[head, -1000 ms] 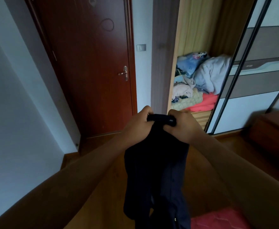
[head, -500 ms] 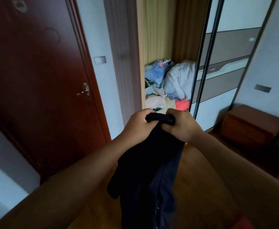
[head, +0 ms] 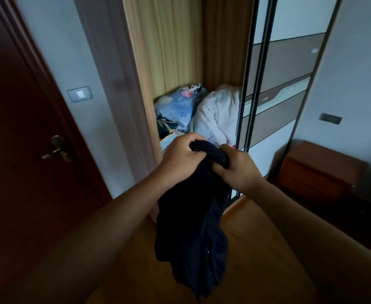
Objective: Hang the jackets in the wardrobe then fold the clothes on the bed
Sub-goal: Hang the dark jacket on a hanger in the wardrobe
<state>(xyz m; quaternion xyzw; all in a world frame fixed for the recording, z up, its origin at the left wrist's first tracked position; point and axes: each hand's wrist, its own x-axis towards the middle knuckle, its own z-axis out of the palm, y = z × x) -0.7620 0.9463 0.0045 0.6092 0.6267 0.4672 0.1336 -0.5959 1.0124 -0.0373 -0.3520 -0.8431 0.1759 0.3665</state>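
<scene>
A dark navy jacket (head: 193, 233) hangs down in front of me, bunched at its collar. My left hand (head: 180, 159) grips the collar from the left and my right hand (head: 239, 170) grips it from the right, both with fingers curled into the fabric. Straight ahead stands the open wardrobe (head: 180, 51), its wooden inside showing above a pile of bedding. No hanger or rail is visible.
Inside the wardrobe lie a blue patterned bundle (head: 175, 108) and a white quilt (head: 219, 115). Sliding doors (head: 274, 84) cover its right side. A dark red door (head: 15, 139) is at left, a wooden nightstand (head: 320, 172) at right, wood floor below.
The view has swung right and nearer the wardrobe, so the door slid left and the opening grew larger. Both hands keep the same hold on the jacket collar.
</scene>
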